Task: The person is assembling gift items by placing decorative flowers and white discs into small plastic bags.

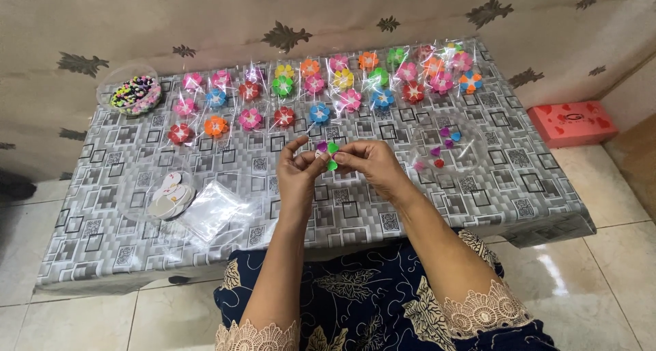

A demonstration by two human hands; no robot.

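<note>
My left hand (298, 168) and my right hand (366, 161) meet above the middle of a low table (478, 194) covered in a grey patterned cloth. Between the fingertips of both hands is a small flower piece (329, 153) with purple and green petals. Both hands pinch it. Rows of finished paper flowers in clear wrappers (314, 85) lie across the far half of the table. A clear dish with loose coloured petals (443, 146) sits to the right of my right hand.
A round clear tub of mixed coloured beads (135, 95) stands at the far left corner. A clear dish of white round pieces (171, 194) and a stack of clear plastic bags (213, 211) lie near left. A red box (572, 122) sits on the floor at right.
</note>
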